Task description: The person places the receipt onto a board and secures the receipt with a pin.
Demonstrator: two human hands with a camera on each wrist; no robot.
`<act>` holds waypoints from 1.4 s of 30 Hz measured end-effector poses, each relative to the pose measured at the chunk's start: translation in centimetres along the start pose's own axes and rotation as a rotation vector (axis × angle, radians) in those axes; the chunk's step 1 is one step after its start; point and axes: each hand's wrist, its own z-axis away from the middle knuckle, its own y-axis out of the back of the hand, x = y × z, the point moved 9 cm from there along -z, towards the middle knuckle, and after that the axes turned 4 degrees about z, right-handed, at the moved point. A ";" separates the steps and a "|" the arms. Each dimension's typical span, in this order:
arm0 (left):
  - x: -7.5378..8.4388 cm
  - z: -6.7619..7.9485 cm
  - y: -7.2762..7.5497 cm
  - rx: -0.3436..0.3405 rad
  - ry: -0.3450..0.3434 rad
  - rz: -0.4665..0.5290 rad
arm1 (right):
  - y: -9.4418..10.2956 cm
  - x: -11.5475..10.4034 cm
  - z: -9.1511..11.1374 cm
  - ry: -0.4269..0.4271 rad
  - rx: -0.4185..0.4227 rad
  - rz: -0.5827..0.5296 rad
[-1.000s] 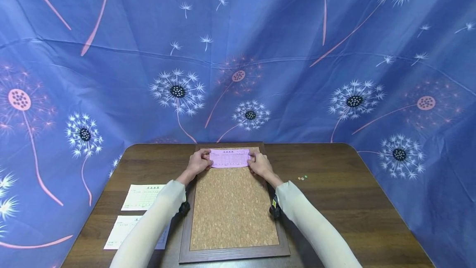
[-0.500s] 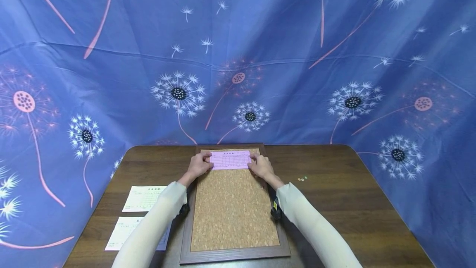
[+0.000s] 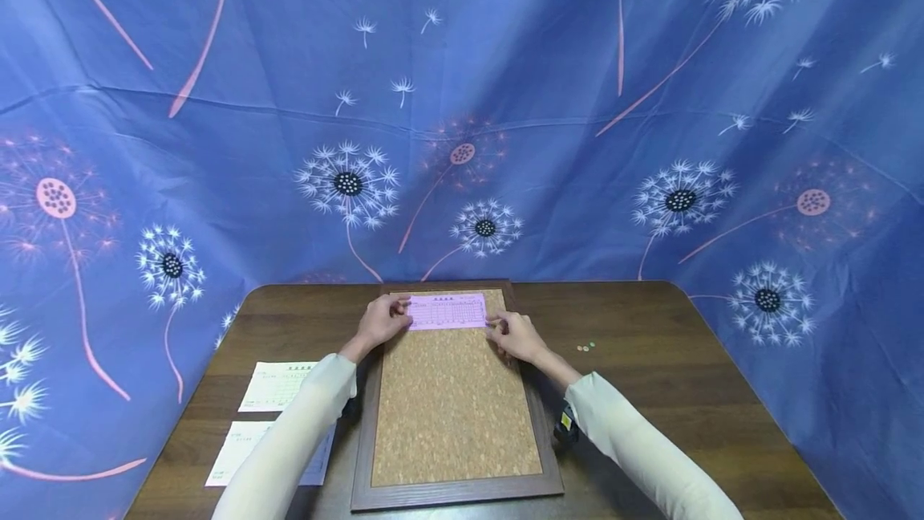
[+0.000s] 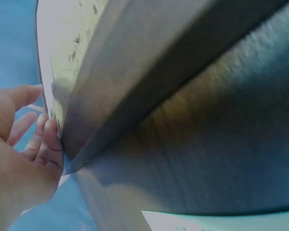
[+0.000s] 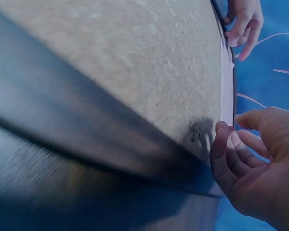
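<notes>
A pink printed paper slip [image 3: 447,310] lies across the top of the cork board [image 3: 456,408], which has a brown wooden frame. At the slip's left end is my left hand [image 3: 380,319], fingertips right at the upper and lower corners. The left wrist view shows a gap between that hand's upper finger [image 4: 26,95] and the lower bent ones. Off the right end of the slip, my right hand [image 3: 516,337] has its fingertips close beside the edge. In the right wrist view, its thumb and fingers [image 5: 221,139] stand apart with nothing pinched between them.
Two more printed sheets lie left of the board: a pale green one [image 3: 274,385] and a whitish one [image 3: 234,448], partly under the left sleeve. Several small coloured pins or discs [image 3: 585,347] sit on the wooden table [image 3: 664,392] at right. A blue patterned cloth [image 3: 563,183] hangs behind.
The pink slip, tilted up between both hands earlier, now lies flatter on the cork. My right hand has let go of its end and drawn back slightly rightward; the left stays put.
</notes>
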 end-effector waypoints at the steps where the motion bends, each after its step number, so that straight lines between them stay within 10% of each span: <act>1: -0.1 0.0 -0.1 -0.007 -0.007 -0.007 | 0.2 -0.1 0.4 0.017 -0.007 -0.016; 19: -0.6 0.7 -0.8 -0.035 -0.039 -0.094 | 7.0 5.0 5.9 0.021 0.015 -0.068; 42: -0.8 0.0 -1.2 -0.049 -0.025 -0.093 | 12.3 10.5 8.8 -0.032 0.136 0.296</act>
